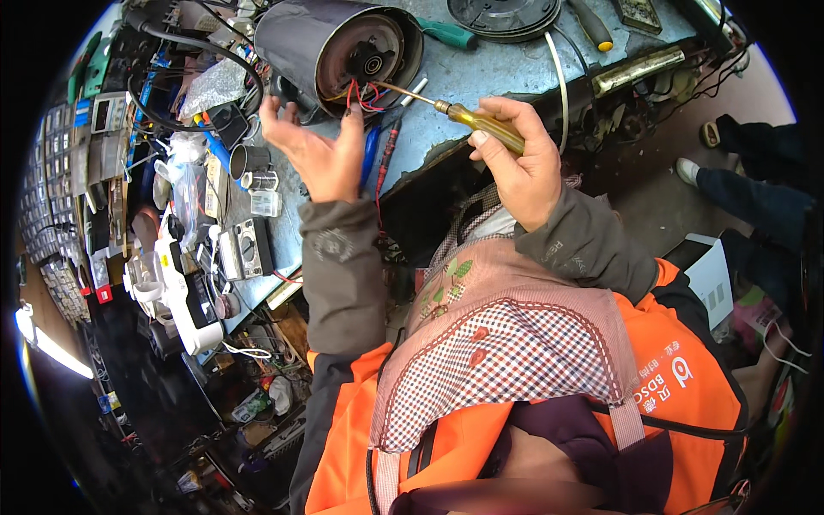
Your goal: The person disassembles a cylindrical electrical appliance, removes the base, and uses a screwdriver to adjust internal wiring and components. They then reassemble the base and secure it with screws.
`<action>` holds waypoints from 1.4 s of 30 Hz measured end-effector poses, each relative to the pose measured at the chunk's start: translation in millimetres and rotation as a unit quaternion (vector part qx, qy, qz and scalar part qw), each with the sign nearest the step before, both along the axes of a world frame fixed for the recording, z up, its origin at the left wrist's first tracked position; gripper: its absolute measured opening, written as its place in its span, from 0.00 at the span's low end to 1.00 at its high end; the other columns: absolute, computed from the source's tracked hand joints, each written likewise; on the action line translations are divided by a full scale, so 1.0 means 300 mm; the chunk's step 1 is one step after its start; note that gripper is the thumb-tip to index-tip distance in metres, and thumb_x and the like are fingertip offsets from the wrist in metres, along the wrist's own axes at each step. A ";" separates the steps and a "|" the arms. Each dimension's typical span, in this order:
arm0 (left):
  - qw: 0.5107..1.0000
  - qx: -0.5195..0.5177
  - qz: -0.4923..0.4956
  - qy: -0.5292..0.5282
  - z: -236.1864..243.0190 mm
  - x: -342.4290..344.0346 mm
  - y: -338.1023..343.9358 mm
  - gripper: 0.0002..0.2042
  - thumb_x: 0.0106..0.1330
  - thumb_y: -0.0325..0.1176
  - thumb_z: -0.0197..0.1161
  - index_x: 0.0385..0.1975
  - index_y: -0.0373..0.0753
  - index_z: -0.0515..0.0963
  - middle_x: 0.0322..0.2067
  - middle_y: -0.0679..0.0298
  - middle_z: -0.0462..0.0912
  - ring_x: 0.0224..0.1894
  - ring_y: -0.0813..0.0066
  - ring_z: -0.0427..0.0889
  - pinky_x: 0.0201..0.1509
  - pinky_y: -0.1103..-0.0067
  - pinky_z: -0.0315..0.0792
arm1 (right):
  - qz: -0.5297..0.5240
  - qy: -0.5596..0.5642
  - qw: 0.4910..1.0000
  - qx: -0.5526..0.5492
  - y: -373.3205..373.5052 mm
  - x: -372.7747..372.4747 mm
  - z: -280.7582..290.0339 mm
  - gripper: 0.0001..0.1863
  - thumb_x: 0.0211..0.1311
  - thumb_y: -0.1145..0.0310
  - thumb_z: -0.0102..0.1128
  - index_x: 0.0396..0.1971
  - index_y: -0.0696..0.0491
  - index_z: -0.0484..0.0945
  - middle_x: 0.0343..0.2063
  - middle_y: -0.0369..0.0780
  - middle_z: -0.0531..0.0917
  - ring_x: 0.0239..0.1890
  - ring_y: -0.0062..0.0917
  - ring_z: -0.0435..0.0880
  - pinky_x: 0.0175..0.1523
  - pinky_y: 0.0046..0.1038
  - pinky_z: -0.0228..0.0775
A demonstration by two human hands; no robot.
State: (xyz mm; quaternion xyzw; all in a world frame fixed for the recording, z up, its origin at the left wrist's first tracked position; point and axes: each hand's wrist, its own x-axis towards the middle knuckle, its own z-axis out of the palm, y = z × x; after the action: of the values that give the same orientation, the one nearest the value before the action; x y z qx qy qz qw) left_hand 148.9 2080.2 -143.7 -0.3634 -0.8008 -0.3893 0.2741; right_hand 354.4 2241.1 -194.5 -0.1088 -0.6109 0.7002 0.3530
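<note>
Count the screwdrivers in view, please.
1 for certain: the amber-handled screwdriver in your right hand. On the bench, a green handle and a dark handle with a yellow end may be others, shafts not visible.

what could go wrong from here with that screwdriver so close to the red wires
If the screwdriver in the right hand slips, it might nick the red wires near its tip. The left hand is also close, so a slip could jab it. The dark cylindrical housing lies on its side and may roll if pushed.
</note>
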 end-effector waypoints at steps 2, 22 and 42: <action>0.995 -0.097 0.003 -0.039 0.033 -0.061 -0.018 0.54 0.65 0.42 0.81 0.81 0.27 0.50 0.75 0.33 0.61 0.75 0.34 0.68 0.77 0.55 0.68 | -0.031 -0.036 0.986 0.160 0.028 0.017 0.024 0.13 0.83 0.73 0.62 0.61 0.59 0.80 0.45 0.40 0.87 0.42 0.16 0.86 0.48 0.24 0.84; 0.998 -0.051 0.041 0.027 -0.043 -0.044 0.105 0.47 0.71 0.37 0.73 0.83 0.31 0.50 0.72 0.33 0.62 0.64 0.28 0.77 0.64 0.52 0.79 | 0.054 -0.122 0.970 -0.202 0.095 0.010 0.158 0.17 0.81 0.66 0.64 0.58 0.62 0.79 0.40 0.38 0.83 0.29 0.16 0.78 0.32 0.20 0.70; 0.997 -0.050 0.049 0.020 -0.033 -0.035 0.110 0.47 0.67 0.35 0.74 0.83 0.33 0.52 0.72 0.34 0.62 0.64 0.29 0.77 0.64 0.52 0.79 | -0.047 -0.051 0.996 0.057 0.077 -0.002 0.086 0.21 0.84 0.64 0.61 0.67 0.60 0.73 0.33 0.38 0.84 0.27 0.16 0.80 0.34 0.21 0.74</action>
State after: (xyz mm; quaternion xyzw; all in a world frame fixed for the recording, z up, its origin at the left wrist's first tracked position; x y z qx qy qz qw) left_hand 138.6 2113.3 -153.7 -0.3450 -0.8303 -0.3278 0.2902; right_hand 353.8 2264.3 -168.7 -0.1528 -0.6610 0.6404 0.3599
